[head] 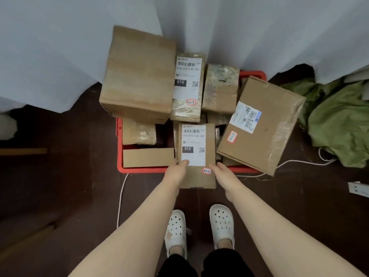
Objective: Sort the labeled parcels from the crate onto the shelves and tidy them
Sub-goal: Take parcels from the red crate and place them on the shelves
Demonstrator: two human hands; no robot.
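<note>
Small parcel (196,176) btwn hands: stiff card, prob. light; take by side edges. L hand (176,172) pinches left edge; R hand (223,173) at right edge, grip unclear.

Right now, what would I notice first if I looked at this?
A red crate in the middle of the dark floor, heaped with brown boxes. At its near edge, the left hand grips one white-labeled box and the right hand touches its other side. A crumpled green cloth lies to the right.
</note>
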